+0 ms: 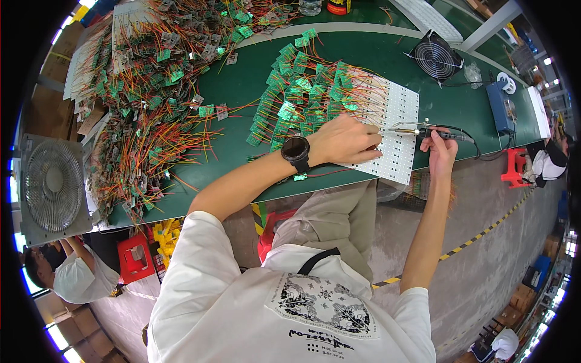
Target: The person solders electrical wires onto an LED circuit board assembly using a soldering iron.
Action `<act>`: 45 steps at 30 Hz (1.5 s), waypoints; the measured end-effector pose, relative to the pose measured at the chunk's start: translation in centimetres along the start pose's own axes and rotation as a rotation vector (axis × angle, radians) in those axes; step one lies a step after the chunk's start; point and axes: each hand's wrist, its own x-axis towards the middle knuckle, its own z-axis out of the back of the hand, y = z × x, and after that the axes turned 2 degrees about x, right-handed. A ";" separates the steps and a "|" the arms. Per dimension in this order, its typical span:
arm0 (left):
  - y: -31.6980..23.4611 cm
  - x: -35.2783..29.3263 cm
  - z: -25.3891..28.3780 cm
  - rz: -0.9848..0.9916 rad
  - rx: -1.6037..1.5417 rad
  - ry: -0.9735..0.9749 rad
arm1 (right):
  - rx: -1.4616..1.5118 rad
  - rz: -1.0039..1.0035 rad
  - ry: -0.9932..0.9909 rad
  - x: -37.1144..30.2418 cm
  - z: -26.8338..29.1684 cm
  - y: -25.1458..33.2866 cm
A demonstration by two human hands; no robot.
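My left hand [346, 140], below a black wristwatch [295, 152], rests over a white perforated board [400, 156]. Its fingers are bent together near red and yellow wires; anything pinched between them is too small to make out. In my right hand [442, 151] is a soldering iron [451, 135], its fingers wrapped round the black handle. The iron's metal tip points left and meets the board close to my left fingertips. Wires run from rows on the board to several small green circuit boards [284, 110] lying to its left.
A large heap of wired circuit boards [157, 78] covers the table's left side. A black fan [434, 57] and a blue box-shaped unit [500, 109] with a cable stand at the right. A grey fan [53, 184] is at far left. Another person [78, 272] sits lower left.
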 end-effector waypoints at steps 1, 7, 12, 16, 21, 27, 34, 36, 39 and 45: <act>0.0 0.0 0.0 -0.015 -0.002 0.000 | 0.027 -0.006 -0.018 0.0 0.0 0.0; -0.2 0.2 0.2 -0.020 0.015 -0.002 | 0.000 -0.001 -0.011 0.0 0.0 0.1; -0.1 0.5 -0.2 0.004 0.012 -0.158 | -0.008 0.002 0.007 0.1 0.1 -0.1; -0.1 0.5 0.0 0.047 0.011 -0.190 | -0.031 -0.007 0.015 0.1 0.3 -0.3; 0.2 0.3 0.2 0.141 -0.055 -0.155 | -0.051 -0.016 0.037 0.1 0.1 0.0; 0.7 0.4 0.2 0.189 -0.166 -0.144 | -0.107 -0.031 0.091 0.2 0.2 0.1; 0.9 0.2 -0.3 0.200 -0.136 -0.140 | -0.112 -0.008 0.111 0.1 0.1 0.0; 0.9 0.3 -0.3 0.201 -0.137 -0.141 | -0.112 -0.009 0.110 0.1 0.1 0.1; 0.8 0.3 -0.2 0.199 -0.137 -0.142 | -0.130 0.001 0.129 0.1 0.1 0.0; 0.8 0.2 -0.1 0.195 -0.137 -0.145 | -0.094 -0.008 0.126 0.1 0.1 0.0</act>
